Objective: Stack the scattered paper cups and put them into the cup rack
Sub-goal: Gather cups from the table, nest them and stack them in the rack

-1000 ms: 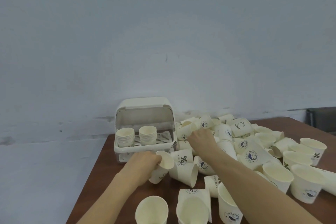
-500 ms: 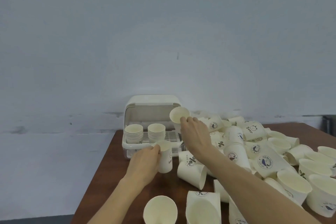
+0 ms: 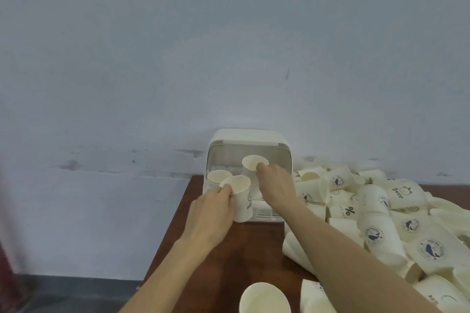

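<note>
A white cup rack (image 3: pixel 248 138) with its hood open stands at the table's far left edge against the wall. My left hand (image 3: pixel 211 213) grips one upright paper cup (image 3: pixel 240 197) just in front of the rack. My right hand (image 3: pixel 276 187) holds another paper cup (image 3: pixel 253 164) by its rim, over the rack's opening. A stack of cups (image 3: pixel 217 176) stands inside the rack on the left. Any second stack is hidden behind the hands. Many loose paper cups (image 3: pixel 381 211) lie in a heap to the right.
The brown table (image 3: pixel 244 256) ends in a left edge close to my left forearm, with floor below. A pale wall rises directly behind the rack. Two cups (image 3: pixel 264 298) lie at the near edge, mouths towards me.
Both hands have moved towards the rack. The right hand carried its cup from the heap to above the rack's opening, and the left hand raised its cup in front of the rack.
</note>
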`<act>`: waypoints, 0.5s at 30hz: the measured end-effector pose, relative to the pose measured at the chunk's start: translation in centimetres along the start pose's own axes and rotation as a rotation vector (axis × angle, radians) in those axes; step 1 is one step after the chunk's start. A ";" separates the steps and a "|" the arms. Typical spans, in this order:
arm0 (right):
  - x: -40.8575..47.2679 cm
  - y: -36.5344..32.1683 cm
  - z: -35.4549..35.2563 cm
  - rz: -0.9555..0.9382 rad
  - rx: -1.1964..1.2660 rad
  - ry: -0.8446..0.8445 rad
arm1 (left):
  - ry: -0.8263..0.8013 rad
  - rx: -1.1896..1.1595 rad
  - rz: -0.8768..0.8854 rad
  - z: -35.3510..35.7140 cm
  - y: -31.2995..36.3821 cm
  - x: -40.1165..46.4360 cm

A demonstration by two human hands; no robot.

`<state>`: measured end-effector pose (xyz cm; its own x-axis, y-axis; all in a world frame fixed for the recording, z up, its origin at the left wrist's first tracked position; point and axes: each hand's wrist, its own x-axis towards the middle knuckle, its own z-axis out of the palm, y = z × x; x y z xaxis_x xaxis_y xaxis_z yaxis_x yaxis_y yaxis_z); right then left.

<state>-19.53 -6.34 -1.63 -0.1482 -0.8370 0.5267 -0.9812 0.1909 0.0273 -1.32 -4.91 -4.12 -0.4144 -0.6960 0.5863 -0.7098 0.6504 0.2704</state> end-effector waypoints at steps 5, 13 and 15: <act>-0.5 0.2 1.7 -0.011 -0.015 -0.120 | 0.068 0.030 -0.051 -0.4 -0.9 1.3; -1.9 0.1 3.2 -0.082 -0.090 -0.109 | 0.130 0.106 -0.130 -0.8 -2.4 5.5; -2.3 0.1 3.8 -0.071 -0.075 -0.101 | 0.129 0.129 -0.144 -0.7 -2.8 6.7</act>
<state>-19.79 -6.29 -6.06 -0.0941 -0.8966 0.4327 -0.9782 0.1640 0.1272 -1.73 -11.17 -0.40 -0.2335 -0.7285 0.6440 -0.8264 0.4977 0.2634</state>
